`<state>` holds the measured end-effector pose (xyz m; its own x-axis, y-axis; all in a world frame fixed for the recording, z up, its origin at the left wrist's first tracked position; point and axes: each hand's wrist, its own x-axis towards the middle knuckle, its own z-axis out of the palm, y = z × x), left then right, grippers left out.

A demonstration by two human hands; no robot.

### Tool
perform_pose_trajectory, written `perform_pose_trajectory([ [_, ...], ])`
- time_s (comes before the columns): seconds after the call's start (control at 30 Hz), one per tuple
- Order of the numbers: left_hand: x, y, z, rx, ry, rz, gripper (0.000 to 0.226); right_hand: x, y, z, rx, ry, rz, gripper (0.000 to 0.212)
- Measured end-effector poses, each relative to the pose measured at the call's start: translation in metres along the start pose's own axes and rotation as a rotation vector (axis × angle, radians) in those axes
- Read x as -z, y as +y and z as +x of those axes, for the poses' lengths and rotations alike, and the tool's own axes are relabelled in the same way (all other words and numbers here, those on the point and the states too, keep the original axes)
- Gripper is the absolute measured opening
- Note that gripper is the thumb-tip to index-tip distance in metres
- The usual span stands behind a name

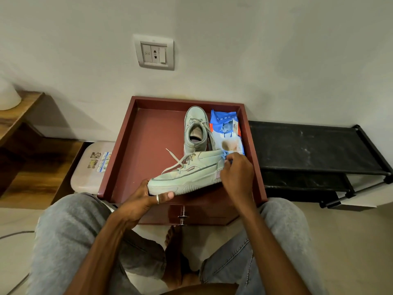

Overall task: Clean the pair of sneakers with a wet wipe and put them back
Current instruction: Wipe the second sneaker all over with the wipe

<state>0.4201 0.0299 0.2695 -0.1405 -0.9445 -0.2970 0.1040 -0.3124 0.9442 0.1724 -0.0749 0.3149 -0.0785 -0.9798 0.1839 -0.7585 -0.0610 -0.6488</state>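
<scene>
Sneaker (187, 171), frame centre, over red tray (127, 150): toe clamped by left hand (146, 196), fingers curled under sole. Blue wet wipe (225, 156) pinched against heel by right hand (236, 173). Second sneaker (195, 128), wipe pack (227, 128) inside tray beyond. Wall socket (156, 52) above; black rack (308, 145) right.
</scene>
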Motion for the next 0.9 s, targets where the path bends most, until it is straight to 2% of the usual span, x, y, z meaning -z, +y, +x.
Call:
perform_pose_trajectory([
  [0.07, -0.004, 0.002, -0.001, -0.016, -0.012, 0.024, 0.065, 0.001, 0.001, -0.003, -0.021, 0.006, -0.009, 0.031],
  [0.13, -0.004, 0.001, 0.000, -0.013, -0.011, 0.019, 0.065, 0.000, -0.005, -0.016, 0.080, 0.002, -0.111, 0.043],
  [0.2, -0.002, -0.001, 0.001, -0.014, 0.000, -0.002, 0.066, -0.002, -0.014, -0.031, 0.183, -0.017, -0.220, 0.045],
  [0.27, -0.002, -0.001, 0.001, -0.001, 0.004, -0.005, 0.068, 0.000, -0.017, -0.035, 0.221, -0.020, -0.232, 0.042],
  [0.37, 0.000, -0.004, 0.003, 0.002, -0.003, 0.009, 0.071, 0.003, -0.006, -0.012, 0.078, -0.036, -0.120, 0.035],
  [0.5, 0.004, -0.013, 0.002, 0.021, 0.099, -0.053, 0.098, 0.009, 0.009, 0.014, -0.082, -0.145, -0.060, 0.026],
  [0.6, 0.004, -0.016, 0.002, 0.030, 0.108, -0.070, 0.098, 0.011, 0.001, 0.000, -0.061, -0.099, -0.107, 0.025],
  [0.77, 0.013, -0.019, 0.007, 0.060, 0.070, -0.040, 0.087, -0.002, -0.027, -0.040, 0.151, -0.051, -0.212, 0.040],
  [0.83, 0.015, -0.021, 0.008, 0.067, 0.060, -0.021, 0.085, 0.001, -0.025, -0.025, 0.120, -0.016, -0.121, 0.033],
  [0.9, 0.016, -0.022, 0.009, 0.068, 0.057, -0.015, 0.085, 0.007, -0.015, -0.001, -0.019, -0.051, -0.027, 0.026],
])
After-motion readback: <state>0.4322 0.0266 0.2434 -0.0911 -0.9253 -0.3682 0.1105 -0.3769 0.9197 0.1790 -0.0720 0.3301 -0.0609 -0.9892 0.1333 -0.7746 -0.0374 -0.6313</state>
